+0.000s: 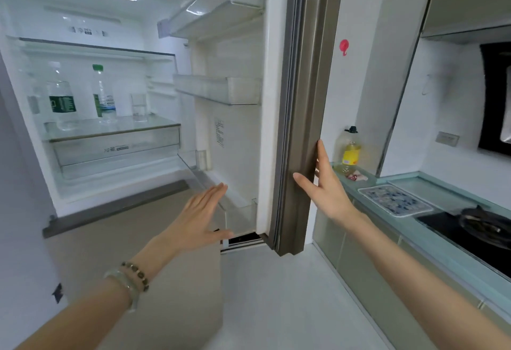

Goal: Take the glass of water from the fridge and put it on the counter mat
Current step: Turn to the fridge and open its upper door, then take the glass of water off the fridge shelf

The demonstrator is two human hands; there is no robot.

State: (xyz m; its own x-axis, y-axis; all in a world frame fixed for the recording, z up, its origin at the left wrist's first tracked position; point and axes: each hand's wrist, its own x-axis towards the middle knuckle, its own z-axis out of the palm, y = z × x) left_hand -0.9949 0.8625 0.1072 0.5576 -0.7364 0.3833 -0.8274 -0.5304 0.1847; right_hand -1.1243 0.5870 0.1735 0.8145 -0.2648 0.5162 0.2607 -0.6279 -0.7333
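Hands are seen nearest. The left hand (203, 212) is held flat and spread, empty, in front of the open fridge. The right hand (322, 185) is laid against the edge of the fridge door (301, 100), fingers extended, nothing gripped. Farther back and up to the left, the glass of water (139, 107) stands upright on the glass shelf (110, 127), just right of two bottles (103, 95). The left hand is judged nearer. The counter mat (395, 200) lies at the right, beside the stove (470, 232).

Two water bottles (62, 102) on a shelf; oil bottle (350, 150) and stove (470, 232) nearby.
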